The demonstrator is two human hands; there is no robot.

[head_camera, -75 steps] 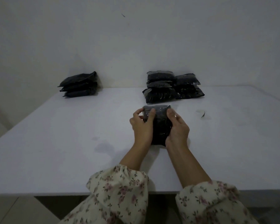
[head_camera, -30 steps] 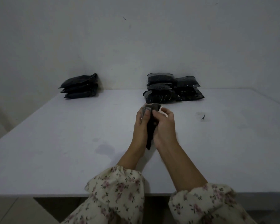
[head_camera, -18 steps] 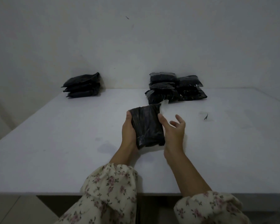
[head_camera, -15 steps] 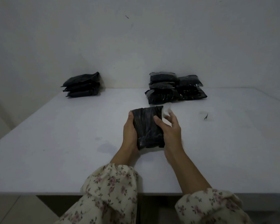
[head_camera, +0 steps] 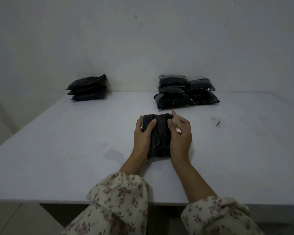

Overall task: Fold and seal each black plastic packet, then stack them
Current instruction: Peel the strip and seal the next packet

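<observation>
Black plastic packet (head_camera: 159,138) lies flat on the white table (head_camera: 58,150), seen from my head camera, in the middle and toward the front edge, its long side running away from me. My left hand (head_camera: 142,139) grips its left edge: the thumb lies bent across the top face and the fingers curl round the far left corner. My right hand (head_camera: 181,141) rests along the right edge, heel against the packet and thumb bent onto the top face near the far right corner. The other fingers of that hand are loosely curled and a little spread, off to the right of the packet, the forefinger raised. A pale clear flap (head_camera: 175,118) blurs at those fingertips; I cannot tell whether they pinch it. The packet's far end looks bunched between my two thumbs.

At the back of the table, against the grey wall (head_camera: 143,39), a stack of three packets (head_camera: 87,88) sits at the left, well apart from my hands. A larger pile of packets (head_camera: 185,92) stands right of centre, some lying on others, its nearest packet near my right fingertips. A small dark scrap (head_camera: 218,122) lies on the tabletop to the right of my right hand. A faint stain (head_camera: 112,152) marks the tabletop left of my left wrist. Floral sleeves (head_camera: 119,206) cover both forearms at the table's front edge.
</observation>
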